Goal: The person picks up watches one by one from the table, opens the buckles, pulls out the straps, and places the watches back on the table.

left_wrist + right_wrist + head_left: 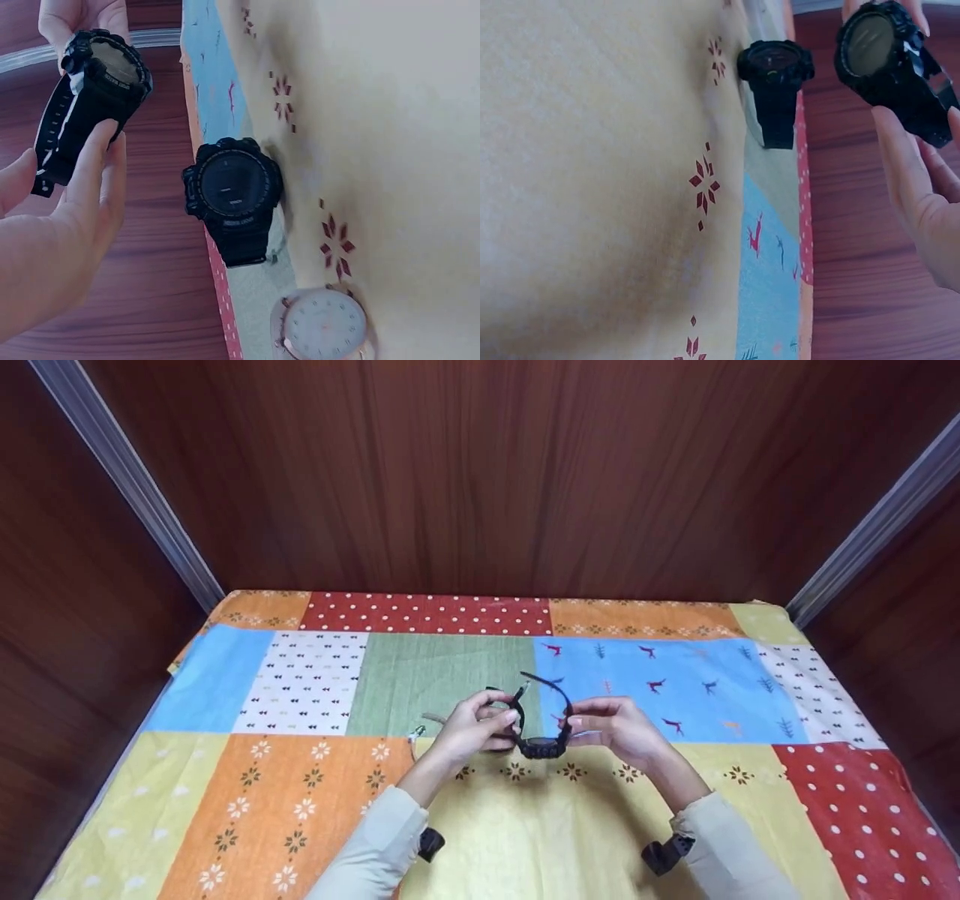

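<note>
A black sports wristwatch (543, 748) is held up between both hands, its straps unfastened and curving upward. My left hand (474, 725) pinches the strap on the left side; my right hand (616, 727) grips the other strap between thumb and fingers. The left wrist view shows the held watch (112, 75) off the cloth, its round face tilted. A second black watch (232, 184) lies on the cloth below, mostly hidden behind my left hand in the head view. Beside it rests a watch with a white round dial (326, 324), partly out of frame.
A patchwork cloth (300, 810) with colourful printed squares covers the table. Dark wood panels (480, 472) rise behind it and at both sides, with metal strips (127, 472) at the corners. Black wrist devices (664, 855) sit at both sleeves.
</note>
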